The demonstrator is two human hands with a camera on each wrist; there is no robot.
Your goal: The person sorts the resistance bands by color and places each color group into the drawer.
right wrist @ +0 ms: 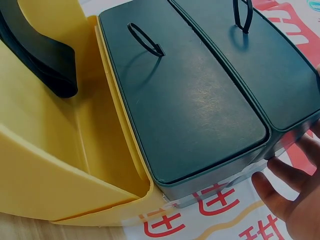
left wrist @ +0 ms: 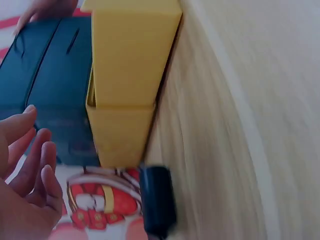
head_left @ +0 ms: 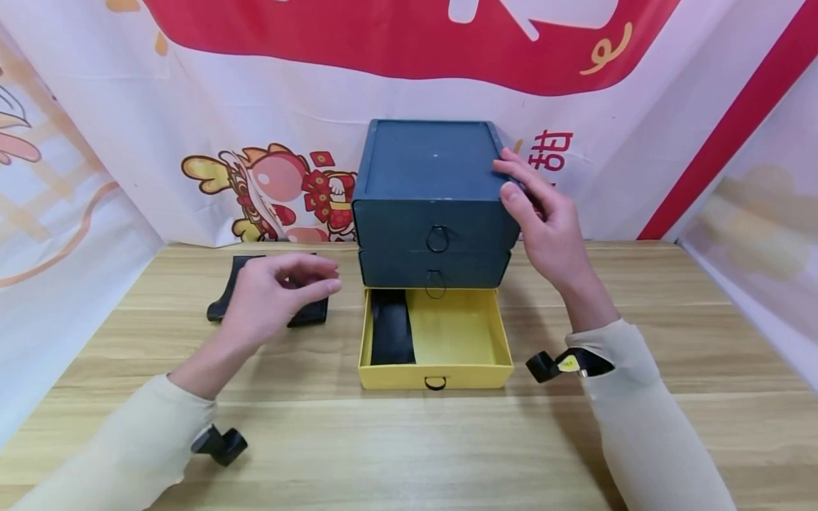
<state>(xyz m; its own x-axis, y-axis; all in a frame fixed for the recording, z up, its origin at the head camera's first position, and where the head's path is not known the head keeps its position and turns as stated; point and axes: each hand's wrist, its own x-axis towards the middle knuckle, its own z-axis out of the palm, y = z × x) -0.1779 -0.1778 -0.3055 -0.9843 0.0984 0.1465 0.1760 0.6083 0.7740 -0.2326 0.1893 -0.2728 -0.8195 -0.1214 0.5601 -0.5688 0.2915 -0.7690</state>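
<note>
A stack of drawers has two dark blue-green drawers (head_left: pixel 434 227) above a yellow drawer (head_left: pixel 436 376), which is pulled out. Inside the yellow drawer, along its left side, lies a black folded piece (head_left: pixel 393 326); the right wrist view shows this black piece (right wrist: pixel 40 50) curving over. My right hand (head_left: pixel 543 220) rests on the stack's top right edge, thumb near the front corner. In the right wrist view its fingers (right wrist: pixel 285 175) are spread along the side. My left hand (head_left: pixel 271 291) is raised left of the stack, fingers loosely bent, holding nothing.
Below and behind my left hand a flat black item (head_left: pixel 309 312) with a rolled edge lies on the wooden table (head_left: pixel 409 447). A printed white and red cloth (head_left: pixel 287 92) hangs right behind the stack. Each sleeve carries a small black wrist camera (head_left: pixel 543 366).
</note>
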